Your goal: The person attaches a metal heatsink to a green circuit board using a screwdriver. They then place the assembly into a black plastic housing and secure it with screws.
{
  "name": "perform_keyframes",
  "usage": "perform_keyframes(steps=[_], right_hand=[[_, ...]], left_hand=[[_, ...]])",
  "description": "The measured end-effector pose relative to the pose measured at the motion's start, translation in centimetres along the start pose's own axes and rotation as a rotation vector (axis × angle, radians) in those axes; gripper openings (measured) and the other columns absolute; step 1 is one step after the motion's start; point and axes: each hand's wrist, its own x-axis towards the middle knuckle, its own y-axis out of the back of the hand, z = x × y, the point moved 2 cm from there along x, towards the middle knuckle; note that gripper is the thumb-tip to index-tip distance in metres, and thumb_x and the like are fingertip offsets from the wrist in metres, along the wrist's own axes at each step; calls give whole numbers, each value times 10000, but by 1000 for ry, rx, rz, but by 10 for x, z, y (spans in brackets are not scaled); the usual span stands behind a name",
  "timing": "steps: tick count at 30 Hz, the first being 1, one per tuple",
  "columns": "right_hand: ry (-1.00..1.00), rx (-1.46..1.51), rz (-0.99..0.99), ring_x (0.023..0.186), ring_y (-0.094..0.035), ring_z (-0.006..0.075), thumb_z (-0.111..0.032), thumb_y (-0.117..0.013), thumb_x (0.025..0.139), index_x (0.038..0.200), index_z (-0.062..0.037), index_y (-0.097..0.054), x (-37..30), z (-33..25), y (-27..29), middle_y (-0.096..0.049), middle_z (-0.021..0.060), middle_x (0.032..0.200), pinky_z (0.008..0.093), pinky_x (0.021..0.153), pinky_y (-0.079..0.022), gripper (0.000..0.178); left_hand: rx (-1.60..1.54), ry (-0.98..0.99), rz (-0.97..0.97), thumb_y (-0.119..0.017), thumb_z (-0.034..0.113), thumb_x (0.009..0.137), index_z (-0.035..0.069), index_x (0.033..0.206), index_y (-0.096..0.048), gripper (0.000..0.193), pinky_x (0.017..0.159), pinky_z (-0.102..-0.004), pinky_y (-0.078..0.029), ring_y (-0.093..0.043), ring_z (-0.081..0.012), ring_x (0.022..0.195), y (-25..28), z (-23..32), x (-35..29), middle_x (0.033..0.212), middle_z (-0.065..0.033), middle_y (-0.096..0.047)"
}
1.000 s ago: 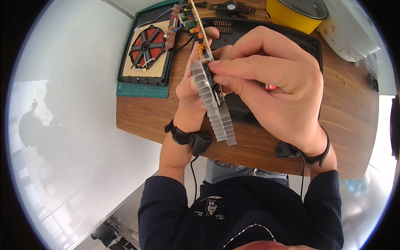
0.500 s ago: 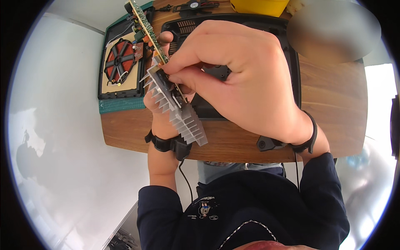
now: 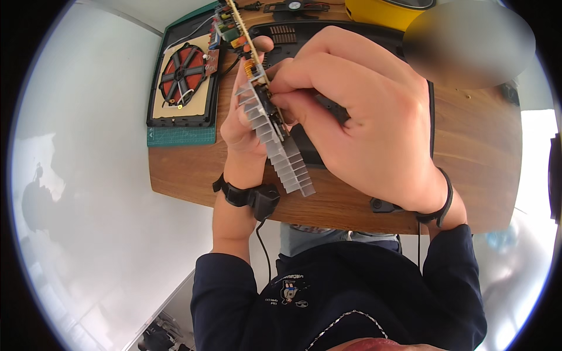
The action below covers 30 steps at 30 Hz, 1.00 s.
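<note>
My left hand [image 3: 237, 126] holds a circuit board [image 3: 246, 38] on edge above the table. Coils, capacitors and other small parts stand along the board's left face. A finned metal heat sink [image 3: 287, 164] is on its lower end, tilted down toward me. My right hand [image 3: 374, 123] comes in from the right, thumb and forefinger pinched together at the board beside the top of the heat sink. Whatever lies between those fingertips is hidden. The board and my right hand cover part of my left fingers.
Beneath my hands lies a black plastic housing [image 3: 345, 167] on the wooden table [image 3: 480, 158]. At left, a black panel with a red round coil [image 3: 181, 73] rests on a green cutting mat [image 3: 181, 136]. A small black fan [image 3: 295, 7] and a yellow container [image 3: 380, 14] stand at the back.
Both hands and the board have shifted right in the picture, and the board stands a little steeper. The table's things have also shifted somewhat right. My right fingers remain pinched at the board.
</note>
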Motion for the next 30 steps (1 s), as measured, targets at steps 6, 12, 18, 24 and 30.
perform_keyframes(steps=[6, 12, 18, 24, 30], right_hand=[[207, -67, 66, 683, -639, 225, 56, -799, 660, 843, -13, -726, 1, 5, -3, -649, 57, 798, 304, 600, -512, 209], [269, -95, 54, 687, -641, 222, 53, -792, 617, 845, -10, -725, 2, 6, -3, -659, 62, 816, 293, 600, -514, 245], [83, 104, -19, 687, -653, 157, 109, -778, 717, 886, -4, -745, 4, 3, -2, -677, 60, 828, 258, 585, -515, 206], [-159, 396, -101, 729, -684, 141, 144, -743, 786, 907, 35, -738, 5, 6, -3, -688, 87, 871, 250, 614, -571, 163], [-159, 456, -107, 754, -698, 150, 152, -735, 792, 916, 53, -746, 5, 7, -5, -687, 96, 895, 249, 634, -590, 159]], left_hand=[[-31, 13, 20, -845, 273, 769, 63, 1485, -280, 936, 721, -271, -584, -665, -212, 895, -7, 0, 4, 1103, -158, -559], [-48, 39, -1, -815, 258, 785, 57, 1508, -261, 933, 709, -299, -580, -667, -225, 882, 0, 0, 3, 1100, -165, -560], [48, 44, 7, -833, 296, 762, 59, 1510, -260, 972, 620, -282, -506, -646, -211, 841, 7, -2, -3, 1051, -163, -584], [56, 6, -24, -862, 342, 715, 62, 1479, -277, 1002, 608, -266, -484, -623, -190, 811, 1, -1, 1, 1036, -157, -586], [13, 18, 19, -867, 338, 707, 88, 1478, -270, 1007, 616, -260, -489, -618, -183, 827, 0, -1, -1, 1092, -165, -574]])
